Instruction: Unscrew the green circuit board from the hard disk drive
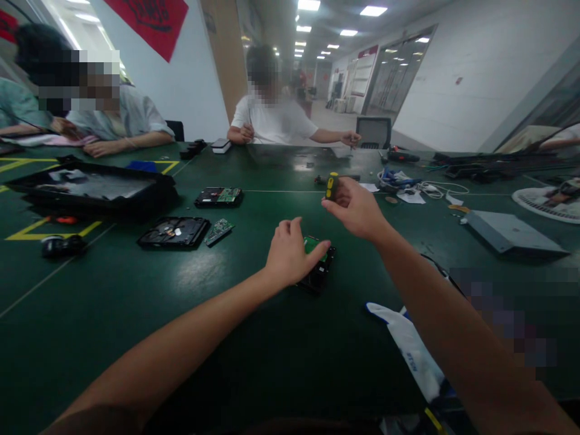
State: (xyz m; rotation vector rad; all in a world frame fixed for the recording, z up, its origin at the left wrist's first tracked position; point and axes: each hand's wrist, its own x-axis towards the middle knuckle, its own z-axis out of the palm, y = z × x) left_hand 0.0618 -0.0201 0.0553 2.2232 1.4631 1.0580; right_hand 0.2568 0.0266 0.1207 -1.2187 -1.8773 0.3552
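Bright ceiling lights shine down on a long room with white walls, and a big dark green surface [136,290] with yellow lines fills most of what we see.

Near the middle of it lies a small black hard drive with a green circuit board on top [318,266]. Our left hand [290,254] rests on it, with the fingers curled over its left side and the thumb pressed on the green board. The drive lies flat, just in front of us.

Our right hand [356,208] hangs in the air just above and beyond the drive. Its grip is pressed together, pinching a short screwdriver with a yellow and black handle [332,185]. We cannot see the tip of the tool.

To the left lie a black open drive case [174,232] and a small loose green circuit board [219,231] just beside it. A second black drive with a green board [219,196] lies a bit farther away. Far left sits a large black flat tray [90,190].

To the right lies a flat grey metal box [510,232], and beyond it a bunch of white cables [430,188]. Near us on the right lies a white and blue cloth glove [414,350].

At the far end sits a person in a white shirt [274,118] with both hands on the surface. At the far left sit two more people [90,115], leaning on their arms.
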